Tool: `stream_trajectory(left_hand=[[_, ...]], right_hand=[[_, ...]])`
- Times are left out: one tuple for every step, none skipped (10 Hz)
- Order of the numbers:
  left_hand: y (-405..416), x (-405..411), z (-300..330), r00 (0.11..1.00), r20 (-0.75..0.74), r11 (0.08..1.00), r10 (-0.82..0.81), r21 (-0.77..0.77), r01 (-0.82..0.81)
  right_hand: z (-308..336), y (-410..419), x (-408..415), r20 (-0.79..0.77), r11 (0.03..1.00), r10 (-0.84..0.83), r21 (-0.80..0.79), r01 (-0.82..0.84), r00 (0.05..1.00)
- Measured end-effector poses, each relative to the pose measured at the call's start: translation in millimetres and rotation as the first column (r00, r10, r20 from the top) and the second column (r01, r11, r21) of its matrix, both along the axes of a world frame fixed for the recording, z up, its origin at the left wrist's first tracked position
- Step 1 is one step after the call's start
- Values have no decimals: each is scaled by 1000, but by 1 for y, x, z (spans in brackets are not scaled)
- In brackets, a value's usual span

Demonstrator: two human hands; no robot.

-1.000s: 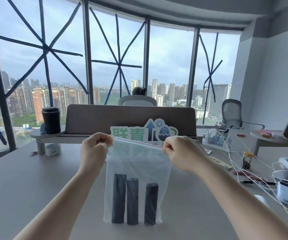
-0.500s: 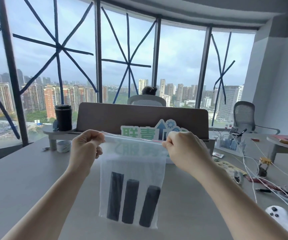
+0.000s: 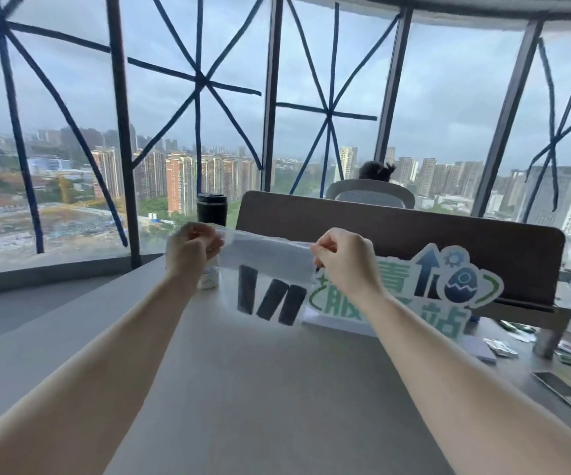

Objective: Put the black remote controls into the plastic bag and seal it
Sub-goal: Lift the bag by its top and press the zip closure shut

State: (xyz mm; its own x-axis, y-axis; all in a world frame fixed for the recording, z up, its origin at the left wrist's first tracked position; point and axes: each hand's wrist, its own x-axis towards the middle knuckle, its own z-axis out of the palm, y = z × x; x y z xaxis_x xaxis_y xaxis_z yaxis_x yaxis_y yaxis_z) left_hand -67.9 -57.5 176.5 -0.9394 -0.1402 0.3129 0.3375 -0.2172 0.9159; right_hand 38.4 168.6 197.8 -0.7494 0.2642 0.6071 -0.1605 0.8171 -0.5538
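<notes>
Your left hand [image 3: 191, 248] and right hand [image 3: 346, 260] hold the bag [image 3: 270, 269] up in the air, above the table [image 3: 260, 389] and clear of it. Each hand pinches one top corner; fingers of both are clamped together on the bag's upper edge, with the strip stretched taut between them.

Loading: looks done. Three remotes [image 3: 270, 298] sit inside the bag, dark bars standing on end at the bottom. The left one is nearly upright; the other two lean to the right. No other remote shows on the table.

Seal: cannot tell. The top strip between your hands runs as a straight pale band, which suggests the mouth is pressed flat, but the frame is too soft to show whether the zip has closed along its whole length. The stretch hidden under your right fingers [image 3: 316, 255] cannot be checked at all.

Left to do, as a judgement: run a pinch along the strip end to end to confirm closure, then set the bag down. Risk is small; the leaning remotes could slide and tug the mouth open if the seal is partial.

Nearby: black cup [image 3: 211, 209] on the shelf behind your left hand, a cut-out sign [image 3: 442, 286] just behind the right hand, and small clutter far right.
</notes>
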Motion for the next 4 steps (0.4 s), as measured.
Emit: stream_trajectory(left_hand=[[-18, -9, -43, 998, 62, 998, 30, -50, -27], [-31, -4, -97, 987, 158, 998, 41, -47, -34], [-41, 7, -139, 968, 243, 995, 65, -92, -43], [-52, 33, -166, 951, 287, 986, 119, -149, -79]], right_hand=[[-49, -14, -2, 140, 997, 77, -7, -77, 987], [-97, -24, 5, 315, 992, 124, -21, -123, 941], [-126, -38, 22, 449, 975, 220, -74, -209, 866], [-132, -44, 51, 508, 936, 352, -196, -292, 786]])
